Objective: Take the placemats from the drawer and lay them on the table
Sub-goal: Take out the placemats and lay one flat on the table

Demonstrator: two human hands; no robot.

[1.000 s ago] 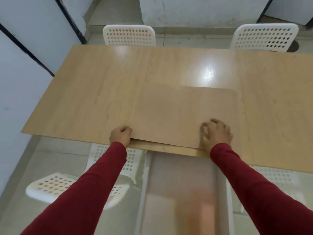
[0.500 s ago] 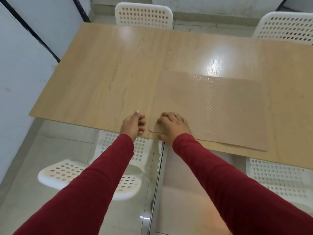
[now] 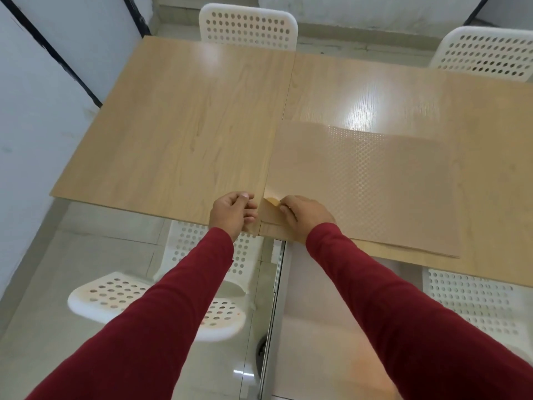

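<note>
A stack of tan, dot-textured placemats (image 3: 369,186) lies on the right half of the wooden table (image 3: 184,134), along its near edge. Layered edges show at the stack's near side. My right hand (image 3: 307,216) is at the stack's near-left corner, fingers curled, pinching the top placemat's corner (image 3: 271,201), which is peeled up a little. My left hand (image 3: 233,213) is just left of that corner with its fingers curled against the stack's edge. I cannot tell whether it grips a mat. No drawer is in view.
Two white perforated chairs (image 3: 248,26) (image 3: 487,53) stand at the table's far side. Two more (image 3: 161,301) (image 3: 473,301) are tucked under the near edge. A white wall with black strips (image 3: 43,90) runs close along the left. The floor is glossy tile.
My right hand crossed from the stack's right side to its near-left corner and has lifted the top mat's corner. My left hand stayed by that corner. The view shifted left.
</note>
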